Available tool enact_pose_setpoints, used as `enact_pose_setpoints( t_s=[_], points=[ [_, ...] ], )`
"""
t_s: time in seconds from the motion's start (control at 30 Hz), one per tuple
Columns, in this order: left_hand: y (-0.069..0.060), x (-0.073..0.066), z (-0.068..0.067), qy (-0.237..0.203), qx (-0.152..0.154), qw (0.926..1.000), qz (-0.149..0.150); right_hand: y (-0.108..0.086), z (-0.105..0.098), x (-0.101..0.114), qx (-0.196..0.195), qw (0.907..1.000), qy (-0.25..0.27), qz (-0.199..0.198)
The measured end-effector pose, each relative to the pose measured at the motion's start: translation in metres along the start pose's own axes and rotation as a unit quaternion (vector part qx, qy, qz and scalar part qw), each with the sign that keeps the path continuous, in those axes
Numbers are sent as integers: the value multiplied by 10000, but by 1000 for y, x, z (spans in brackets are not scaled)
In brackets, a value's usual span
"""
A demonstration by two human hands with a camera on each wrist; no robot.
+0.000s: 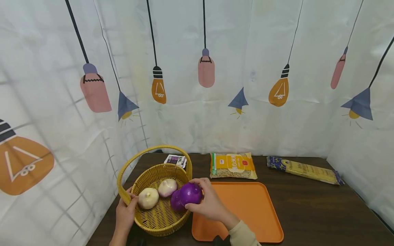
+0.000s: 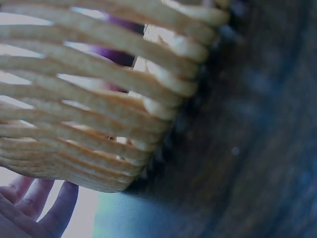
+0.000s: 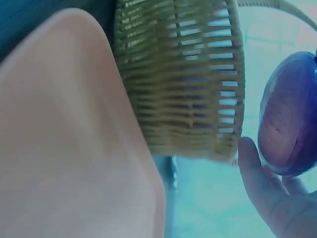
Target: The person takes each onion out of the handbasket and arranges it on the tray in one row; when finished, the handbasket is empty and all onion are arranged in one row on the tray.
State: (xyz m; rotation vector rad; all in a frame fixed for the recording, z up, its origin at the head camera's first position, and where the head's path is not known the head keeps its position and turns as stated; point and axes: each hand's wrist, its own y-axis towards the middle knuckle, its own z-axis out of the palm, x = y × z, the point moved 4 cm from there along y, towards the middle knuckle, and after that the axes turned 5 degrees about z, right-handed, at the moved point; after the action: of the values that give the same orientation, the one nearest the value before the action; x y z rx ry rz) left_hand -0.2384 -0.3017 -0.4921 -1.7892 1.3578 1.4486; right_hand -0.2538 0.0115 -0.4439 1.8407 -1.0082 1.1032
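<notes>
My right hand (image 1: 211,203) holds a shiny purple onion (image 1: 191,193) above the right side of a yellow woven basket (image 1: 161,230). In the right wrist view, the onion (image 3: 287,116) is raised beyond the basket's rim, with fingers (image 3: 257,173) against it. A second purple onion (image 1: 176,201) lies inside, partly hidden behind the held one. Two pale round bulbs (image 1: 148,198) also sit in the basket. My left hand (image 1: 124,212) grips the basket's left rim near the foot of its arched handle (image 1: 123,171). The left wrist view shows the woven wall (image 2: 89,94) close up.
An orange tray (image 1: 243,208) lies right of the basket, partly under my right forearm. Behind it is a yellow bag of grain (image 1: 233,166). A long yellow and blue packet (image 1: 304,169) lies at the back right. A white and purple packet (image 1: 175,160) is behind the basket.
</notes>
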Motion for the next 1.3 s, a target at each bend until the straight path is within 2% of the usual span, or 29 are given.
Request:
enact_pose_setpoints(
  t_s=[0.13, 0.43, 0.77, 1.0, 1.3],
  points=[
    [-1, 0, 0, -91, 14, 9999, -53, 0, -9, -9, -142, 9997, 180, 83],
    [0, 3, -2, -180, -75, 9998, -108, 3, -29, -25, -435, 9985, 219, 247],
    [1, 3, 2, -229, -36, 9997, -20, 1, -47, -50, -706, 9966, -261, 346],
    [1, 4, 1, -121, -23, 9999, -31, 1, -47, -61, -655, 9915, -704, 876],
    [2, 4, 0, -96, 58, 9999, -111, 0, -47, -73, -570, 9870, -945, 1166]
  ],
)
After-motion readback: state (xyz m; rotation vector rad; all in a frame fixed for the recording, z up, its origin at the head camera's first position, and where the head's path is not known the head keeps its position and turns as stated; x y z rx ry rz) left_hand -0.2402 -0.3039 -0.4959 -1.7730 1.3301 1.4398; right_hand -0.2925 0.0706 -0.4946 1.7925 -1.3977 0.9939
